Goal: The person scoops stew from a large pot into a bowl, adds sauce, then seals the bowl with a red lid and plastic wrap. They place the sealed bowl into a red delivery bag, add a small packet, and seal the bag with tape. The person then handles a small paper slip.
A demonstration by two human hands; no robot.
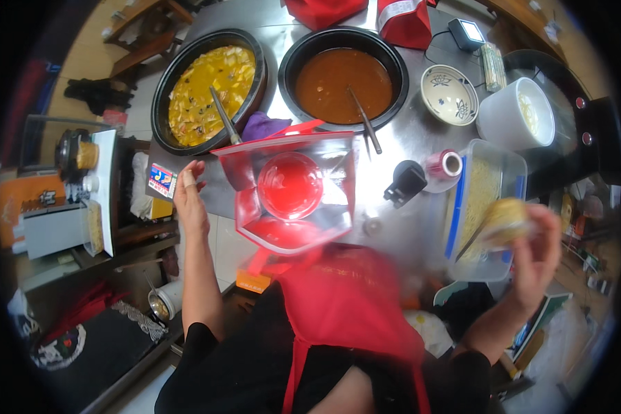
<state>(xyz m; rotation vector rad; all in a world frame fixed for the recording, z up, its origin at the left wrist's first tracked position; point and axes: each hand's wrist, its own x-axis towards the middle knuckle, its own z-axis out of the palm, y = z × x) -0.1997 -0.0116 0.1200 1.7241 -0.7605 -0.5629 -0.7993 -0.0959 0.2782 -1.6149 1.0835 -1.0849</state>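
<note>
Before me on the steel table (388,134) a red foil-lined bag (295,240) gapes open. Inside it sits a round clear-lidded container (290,185). My left hand (190,199) is raised beside the bag's left side, fingers extended, with nothing visible in it. A colourful printed label (160,181) lies at the table edge by its fingers. At the right, my right hand (538,253) grips a round yellowish object (504,220), too blurred to name surely. That hand is over a clear plastic box (517,165) with blue clips, which contains pale noodles (478,181).
Two black pots hold yellow vegetable soup (209,98) and brown broth (341,77), each with a metal handle sticking out. A patterned bowl (449,95), a white tub (507,116), a pink roll (443,164) and a black device (406,183) stand to the right.
</note>
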